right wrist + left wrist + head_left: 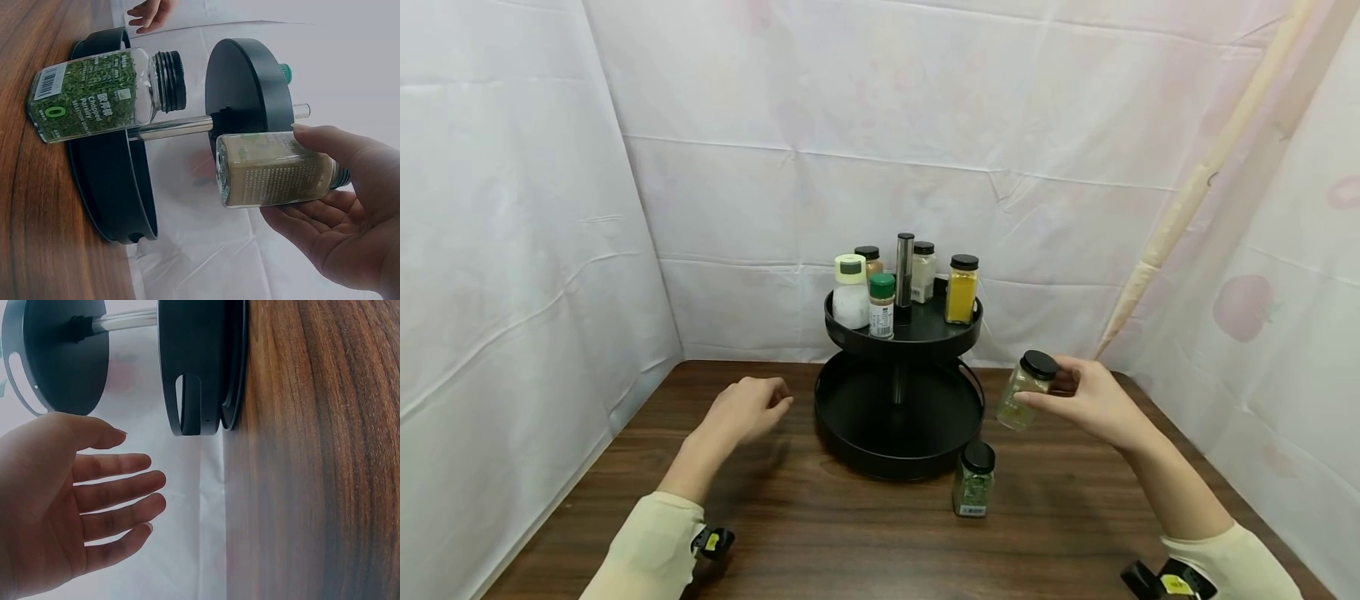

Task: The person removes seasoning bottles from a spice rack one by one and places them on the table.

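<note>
My right hand (pixel 1093 400) grips a black-capped glass spice jar (pixel 275 169) of pale powder, held tilted above the table to the right of the black two-tier rack (pixel 898 458). Below it, a jar of chopped parsley (pixel 974 482) stands upright on the table by the rack's front right edge; its label reads clearly in the right wrist view. To the rack's left, my left hand (pixel 748 410) hovers over the table, holding nothing. The left wrist view shows its fingers (pixel 119 490) loosely bent and spread apart, near the rack's side handles.
On the upper tier (pixel 925 337) stand a jar of yellow powder (pixel 961 292), a green-capped shaker (pixel 882 310), a white container with a pale green lid (pixel 851 296) and two more black-capped jars around the metal post (pixel 905 271). White sheeting (pixel 865 167) surrounds the wooden table (pixel 820 542).
</note>
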{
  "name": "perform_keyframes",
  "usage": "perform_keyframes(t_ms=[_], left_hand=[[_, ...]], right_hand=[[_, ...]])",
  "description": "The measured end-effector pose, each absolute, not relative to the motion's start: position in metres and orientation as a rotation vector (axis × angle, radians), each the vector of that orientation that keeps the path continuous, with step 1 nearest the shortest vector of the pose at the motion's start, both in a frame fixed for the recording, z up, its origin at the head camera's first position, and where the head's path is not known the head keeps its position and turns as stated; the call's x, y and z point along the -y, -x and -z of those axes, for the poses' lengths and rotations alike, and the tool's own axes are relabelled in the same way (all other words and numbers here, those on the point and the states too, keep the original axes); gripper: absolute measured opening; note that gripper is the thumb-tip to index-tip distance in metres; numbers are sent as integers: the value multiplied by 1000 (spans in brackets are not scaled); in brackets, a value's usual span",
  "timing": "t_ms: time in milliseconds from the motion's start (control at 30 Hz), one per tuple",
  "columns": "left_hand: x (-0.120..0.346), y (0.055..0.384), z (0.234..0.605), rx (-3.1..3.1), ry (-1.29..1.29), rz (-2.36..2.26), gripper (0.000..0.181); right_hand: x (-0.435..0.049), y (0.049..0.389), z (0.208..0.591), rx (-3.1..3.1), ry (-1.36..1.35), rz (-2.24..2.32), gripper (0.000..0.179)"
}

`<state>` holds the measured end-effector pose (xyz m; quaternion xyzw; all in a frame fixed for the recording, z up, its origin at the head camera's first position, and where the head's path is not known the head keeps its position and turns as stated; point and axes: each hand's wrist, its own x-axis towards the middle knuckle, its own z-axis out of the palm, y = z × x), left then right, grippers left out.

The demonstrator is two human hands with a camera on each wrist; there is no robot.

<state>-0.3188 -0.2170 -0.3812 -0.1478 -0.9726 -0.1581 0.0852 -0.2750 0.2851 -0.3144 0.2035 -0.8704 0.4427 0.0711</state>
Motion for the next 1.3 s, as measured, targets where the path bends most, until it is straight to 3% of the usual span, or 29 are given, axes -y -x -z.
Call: perform_keyframes(t_ms=[367, 767, 1300], left_hand=[[218, 320, 381, 2902, 449, 468, 21], [218, 320, 380, 2891, 450, 463, 21], [217, 318, 378, 2885, 450, 464, 21]], right_hand=[[-292, 277, 325, 2652, -622, -1263, 49], [-296, 280, 340, 2655, -760, -1260, 29], [-298, 292, 359, 2784, -1026, -1315, 29]])
